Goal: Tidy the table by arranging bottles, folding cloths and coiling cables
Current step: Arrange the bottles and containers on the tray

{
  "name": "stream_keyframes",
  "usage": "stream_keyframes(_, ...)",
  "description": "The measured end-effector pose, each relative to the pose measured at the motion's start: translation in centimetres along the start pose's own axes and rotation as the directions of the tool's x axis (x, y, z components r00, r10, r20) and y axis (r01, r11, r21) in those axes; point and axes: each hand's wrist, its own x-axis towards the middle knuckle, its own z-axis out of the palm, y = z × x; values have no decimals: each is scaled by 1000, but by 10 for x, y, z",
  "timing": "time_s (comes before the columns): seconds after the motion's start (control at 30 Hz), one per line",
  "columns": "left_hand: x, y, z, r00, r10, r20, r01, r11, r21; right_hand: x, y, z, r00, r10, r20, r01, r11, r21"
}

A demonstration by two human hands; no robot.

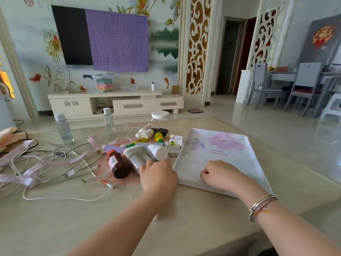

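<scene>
Several small bottles (156, 136) lie in a heap at the table's middle, with a brown bottle (119, 164) with a red cap, a silver canister (136, 155) and a white bottle (157, 151) on their sides in front. My left hand (158, 176) grips the near end of the silver canister. A floral tray (203, 145) sits to the right. My right hand (219, 174) rests inside it near the front rim, fingers curled, nothing visible in it. Tangled white cables (73, 198) and a pink measuring tape (16, 150) sprawl on the left.
Two clear upright bottles (63, 129) (108, 121) stand toward the far left edge. A peach cloth (7, 134) lies at the far left. A white-lidded jar (160, 115) stands at the far edge. Beyond are a TV cabinet (114, 104) and grey chairs (262, 84).
</scene>
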Motion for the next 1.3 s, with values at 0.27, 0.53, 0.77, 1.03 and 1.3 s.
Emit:
stream_keyframes(0.27,10,-36,-20,995,-82,-53,76,991,-107,-20,-46,4,924,-323,205,183,844,504)
stream_keyframes(0.53,-22,-102,-36,990,-93,103,137,772,-620,-18,-93,39,889,-455,49,267,602,752)
stream_keyframes(0.77,-24,-128,-46,992,-115,48,121,803,-584,23,-140,59,916,-398,-42,308,633,710)
stream_keyframes(1.03,-11,-135,-40,968,-218,-120,108,802,-588,66,-138,16,897,-227,-379,391,807,443)
stream_keyframes(1.3,-5,-160,-37,905,-383,-188,84,593,-801,106,-194,15,820,-572,-29,572,818,64)
